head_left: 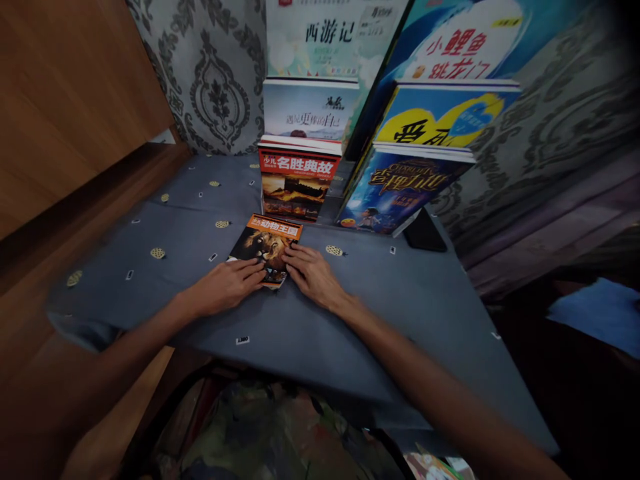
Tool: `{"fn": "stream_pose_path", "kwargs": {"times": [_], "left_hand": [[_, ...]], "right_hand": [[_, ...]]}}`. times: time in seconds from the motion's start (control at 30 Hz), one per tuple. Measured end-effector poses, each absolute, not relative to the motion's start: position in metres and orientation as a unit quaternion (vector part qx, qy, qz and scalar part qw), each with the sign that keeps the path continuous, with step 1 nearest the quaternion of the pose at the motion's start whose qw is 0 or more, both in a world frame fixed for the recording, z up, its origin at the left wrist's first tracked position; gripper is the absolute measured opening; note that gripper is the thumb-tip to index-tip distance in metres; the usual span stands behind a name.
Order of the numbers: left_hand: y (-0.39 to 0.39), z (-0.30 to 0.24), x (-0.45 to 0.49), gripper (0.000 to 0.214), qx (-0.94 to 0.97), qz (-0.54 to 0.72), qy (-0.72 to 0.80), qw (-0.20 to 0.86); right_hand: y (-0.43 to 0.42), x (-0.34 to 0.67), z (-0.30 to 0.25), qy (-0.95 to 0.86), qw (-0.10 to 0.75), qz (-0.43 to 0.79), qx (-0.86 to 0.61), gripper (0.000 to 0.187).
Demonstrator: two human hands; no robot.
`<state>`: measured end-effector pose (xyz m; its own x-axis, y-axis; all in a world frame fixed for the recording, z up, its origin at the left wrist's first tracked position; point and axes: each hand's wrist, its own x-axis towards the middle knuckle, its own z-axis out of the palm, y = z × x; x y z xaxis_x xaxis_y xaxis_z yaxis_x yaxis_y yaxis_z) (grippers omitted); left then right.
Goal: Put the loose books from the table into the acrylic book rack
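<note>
A book with a lion on its cover and an orange title band (267,245) lies on the grey-blue tablecloth in front of me. My left hand (227,285) rests over its lower left part, fingers stretched out across the cover. On the right edge lies my right hand (314,275), its fingers extended and lying on the cover. Neither hand is wrapped round the book. Just behind it stands a red-topped book (295,183), upright in front of a pale book (310,110).
Right of these stand a dark blue book (400,187), a blue and yellow book (440,113) and a taller one behind. A flat black object (425,231) lies at the right. A patterned curtain (215,87) hangs behind; a wooden panel (70,100) is at left.
</note>
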<state>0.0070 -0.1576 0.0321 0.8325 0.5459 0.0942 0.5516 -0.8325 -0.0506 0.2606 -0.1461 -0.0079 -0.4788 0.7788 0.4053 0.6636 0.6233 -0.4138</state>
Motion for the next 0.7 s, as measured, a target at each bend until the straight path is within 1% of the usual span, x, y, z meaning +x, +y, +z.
{"fn": "stream_pose_path", "kwargs": {"times": [0.17,0.37,0.53,0.7], "left_hand": [[-0.155,0.040,0.007,0.032,-0.955,-0.033,-0.295,0.020],[-0.155,0.044,0.009,0.034,-0.956,-0.024,-0.293,0.018],[-0.157,0.042,0.008,0.033,-0.954,-0.040,-0.297,0.008],[-0.161,0.037,0.008,0.033,-0.949,-0.048,-0.311,0.014]], "right_hand": [[-0.159,0.258,-0.007,-0.845,0.323,0.149,-0.399,0.031],[-0.168,0.257,-0.002,-0.836,0.354,0.169,-0.384,0.032],[-0.177,0.255,0.003,-0.835,0.345,0.183,-0.388,0.030],[-0.190,0.253,0.005,-0.852,0.342,0.152,-0.365,0.029]]}}
